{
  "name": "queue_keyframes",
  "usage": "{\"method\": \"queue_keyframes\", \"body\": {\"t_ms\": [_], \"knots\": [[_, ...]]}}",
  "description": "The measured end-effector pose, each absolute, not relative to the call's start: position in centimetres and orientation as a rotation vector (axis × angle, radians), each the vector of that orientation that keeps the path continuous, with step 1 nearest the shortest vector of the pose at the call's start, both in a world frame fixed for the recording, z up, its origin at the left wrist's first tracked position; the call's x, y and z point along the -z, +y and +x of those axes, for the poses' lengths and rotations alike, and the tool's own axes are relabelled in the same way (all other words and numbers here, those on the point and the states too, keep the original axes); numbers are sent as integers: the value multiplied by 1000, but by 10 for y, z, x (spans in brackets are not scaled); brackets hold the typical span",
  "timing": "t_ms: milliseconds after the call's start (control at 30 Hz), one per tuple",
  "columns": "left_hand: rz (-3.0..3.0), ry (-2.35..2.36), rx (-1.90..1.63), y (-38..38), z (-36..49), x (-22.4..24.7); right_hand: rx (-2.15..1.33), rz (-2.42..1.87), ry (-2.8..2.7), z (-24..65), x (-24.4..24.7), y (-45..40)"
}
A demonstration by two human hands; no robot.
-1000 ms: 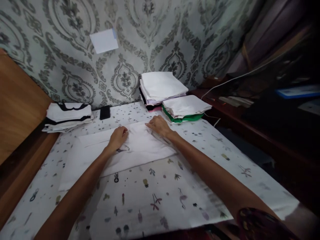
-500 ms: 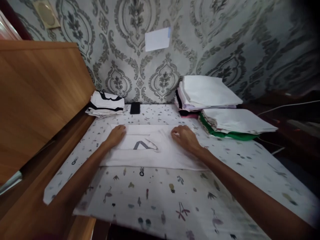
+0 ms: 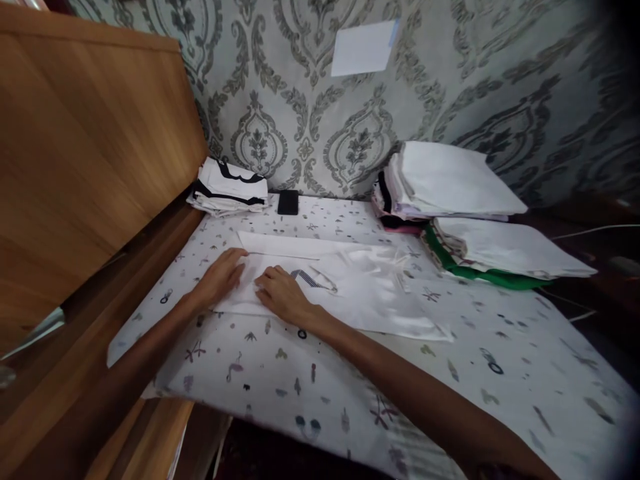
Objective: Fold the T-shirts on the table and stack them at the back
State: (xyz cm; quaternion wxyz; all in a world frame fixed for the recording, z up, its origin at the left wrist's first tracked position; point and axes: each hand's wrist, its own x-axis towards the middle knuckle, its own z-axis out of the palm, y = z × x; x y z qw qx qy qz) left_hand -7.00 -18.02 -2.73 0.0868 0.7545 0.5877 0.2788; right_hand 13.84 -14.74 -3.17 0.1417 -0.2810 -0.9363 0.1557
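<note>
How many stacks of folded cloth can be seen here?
3. The black-and-white stack is at the back left, beside the wooden panel. The taller stack is at the back right; the green-bottomed stack is just in front of it. I did not count the white garment.

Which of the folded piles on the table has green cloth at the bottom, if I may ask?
The front right pile; the other two show no green.

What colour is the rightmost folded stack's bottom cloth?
The bottom cloth is green, clearest in the head view.
</note>
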Motion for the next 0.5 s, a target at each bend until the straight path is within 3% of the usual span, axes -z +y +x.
{"method": "queue_keyframes", "body": {"t_ms": [200,500], "knots": [[1863,1823,-754,-210,-76,31,-635,-970,-2601,115,39,-144],[1230,1432,-737,-207,-90,17,-996,-899,-2251,112,41,-137]]}}
